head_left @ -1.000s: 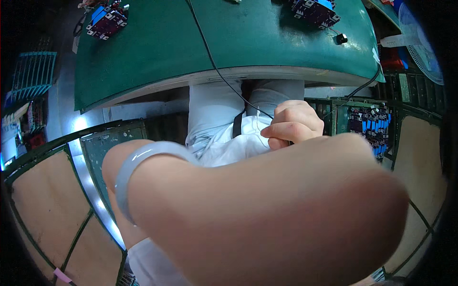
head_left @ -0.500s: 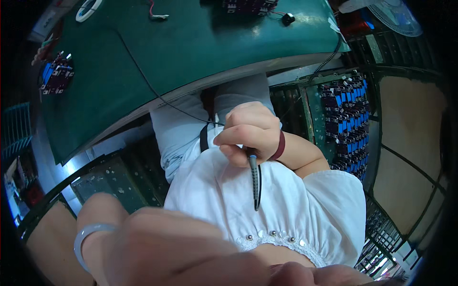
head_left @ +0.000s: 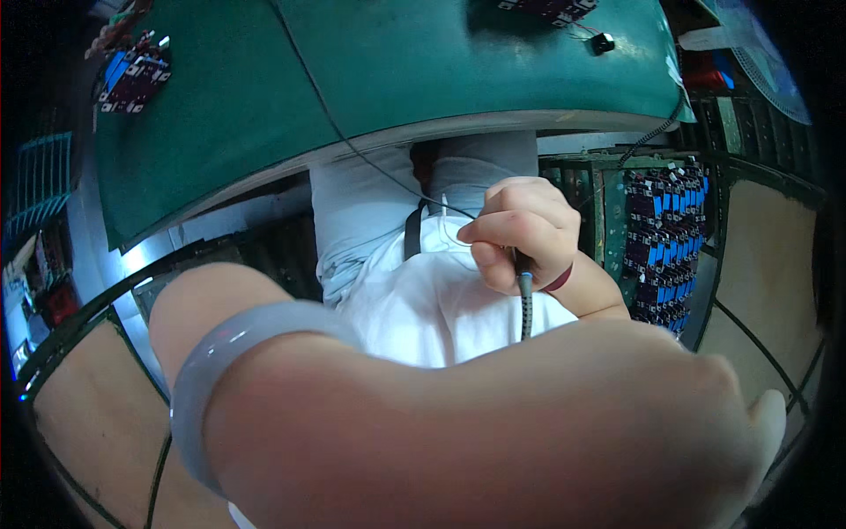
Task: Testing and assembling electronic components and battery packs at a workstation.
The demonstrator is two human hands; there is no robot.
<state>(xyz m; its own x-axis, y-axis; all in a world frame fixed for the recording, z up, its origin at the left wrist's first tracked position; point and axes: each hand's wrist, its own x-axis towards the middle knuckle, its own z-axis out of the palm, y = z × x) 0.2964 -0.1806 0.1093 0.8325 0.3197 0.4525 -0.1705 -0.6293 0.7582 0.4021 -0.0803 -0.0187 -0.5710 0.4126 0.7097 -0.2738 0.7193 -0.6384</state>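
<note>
Gripping one thin black cable above the lap: right hand, fingers curled, gray speckled tube poking below. Left hand blurred near lens, can't tell grip; one smooth, glossy ring-shaped bangle. One flat green table.

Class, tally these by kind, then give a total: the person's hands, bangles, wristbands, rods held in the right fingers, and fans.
Hands: 2 (left hand, right hand)
Bangles: 1 (pale bangle)
Wristbands: 1 (dark red wristband)
Rods: 1 (grey-and-black rod, partly hidden)
Fans: 1 (fan, partly in view)
Total: 6
</note>
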